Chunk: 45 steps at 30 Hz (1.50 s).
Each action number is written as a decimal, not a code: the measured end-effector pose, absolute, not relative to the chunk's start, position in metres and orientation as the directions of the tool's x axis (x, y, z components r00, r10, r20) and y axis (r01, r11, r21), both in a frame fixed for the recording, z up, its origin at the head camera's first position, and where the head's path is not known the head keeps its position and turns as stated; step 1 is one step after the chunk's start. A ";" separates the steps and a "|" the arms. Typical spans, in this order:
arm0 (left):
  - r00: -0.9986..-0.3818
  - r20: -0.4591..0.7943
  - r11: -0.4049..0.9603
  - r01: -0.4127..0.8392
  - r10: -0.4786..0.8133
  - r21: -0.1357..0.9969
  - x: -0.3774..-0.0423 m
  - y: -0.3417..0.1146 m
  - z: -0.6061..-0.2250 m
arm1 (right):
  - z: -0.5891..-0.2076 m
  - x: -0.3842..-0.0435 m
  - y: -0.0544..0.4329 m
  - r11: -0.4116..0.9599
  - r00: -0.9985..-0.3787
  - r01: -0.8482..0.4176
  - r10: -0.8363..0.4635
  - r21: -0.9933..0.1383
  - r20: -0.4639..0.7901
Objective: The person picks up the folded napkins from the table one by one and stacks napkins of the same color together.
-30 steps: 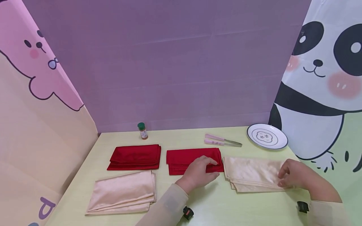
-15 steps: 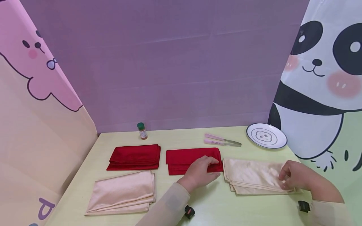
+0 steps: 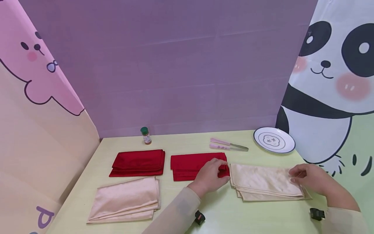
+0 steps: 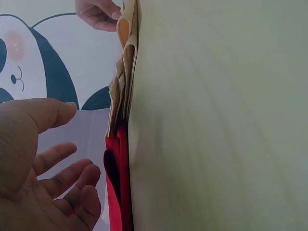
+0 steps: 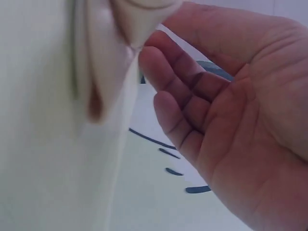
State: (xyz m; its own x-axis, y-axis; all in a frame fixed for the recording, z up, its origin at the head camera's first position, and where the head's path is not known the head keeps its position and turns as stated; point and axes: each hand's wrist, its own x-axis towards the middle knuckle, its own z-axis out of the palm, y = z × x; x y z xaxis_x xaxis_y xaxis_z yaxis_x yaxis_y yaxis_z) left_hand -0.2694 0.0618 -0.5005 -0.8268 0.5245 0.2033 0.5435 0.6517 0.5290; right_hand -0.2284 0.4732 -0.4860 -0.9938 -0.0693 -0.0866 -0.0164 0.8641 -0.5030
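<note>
My right hand (image 3: 314,178) pinches the right end of a folded cream satin cloth (image 3: 263,180); in the right wrist view, thumb and fingertips meet the cloth's edge (image 5: 103,62), the other fingers loosely curled. My left hand (image 3: 208,177) hovers with relaxed, spread fingers over the right end of a folded red cloth (image 3: 198,162). In the left wrist view those fingers (image 4: 62,178) stand apart from the red cloth (image 4: 122,178). The red and cream cloths lie almost end to end. To the left are another folded red cloth (image 3: 138,161) and a folded pale pink cloth (image 3: 125,200).
Along the table's back stand a small green-capped bottle (image 3: 145,136), pink-handled tongs (image 3: 229,145) and a white plate (image 3: 274,140) with a dark rim. A purple backdrop (image 3: 190,81) closes off the rear, and a panda-print sheet (image 3: 324,97) hangs at right.
My right hand has shifted from the cream cloth's near right corner toward its far side, uncovering that corner. The cloth's right end has spread slightly nearer. My left hand has moved a little right.
</note>
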 end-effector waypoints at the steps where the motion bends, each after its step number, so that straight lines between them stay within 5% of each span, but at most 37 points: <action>1: -0.826 0.205 0.652 0.545 0.525 0.527 -0.270 0.063 -0.500 | -0.488 -0.229 0.475 0.867 -0.995 -0.026 -0.072 -0.497 -0.072; 28: -0.854 0.103 0.716 0.488 0.509 0.499 -0.279 0.083 -0.502 | -0.505 -0.227 0.490 0.865 -0.991 -0.098 -0.131 -0.492 -0.033; 45: -0.863 0.083 0.717 0.464 0.498 0.520 -0.279 0.091 -0.503 | -0.504 -0.221 0.492 0.801 -0.975 -0.140 -0.215 -0.582 -0.060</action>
State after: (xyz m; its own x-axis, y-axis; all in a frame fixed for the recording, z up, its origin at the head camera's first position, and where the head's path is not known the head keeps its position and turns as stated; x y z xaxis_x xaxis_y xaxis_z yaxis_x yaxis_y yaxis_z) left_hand -0.2793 0.0909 -0.5028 -0.8632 0.4980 0.0830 0.4637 0.7172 0.5201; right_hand -0.2206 0.4924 -0.5044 -0.9748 -0.2146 -0.0602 -0.1404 0.8011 -0.5819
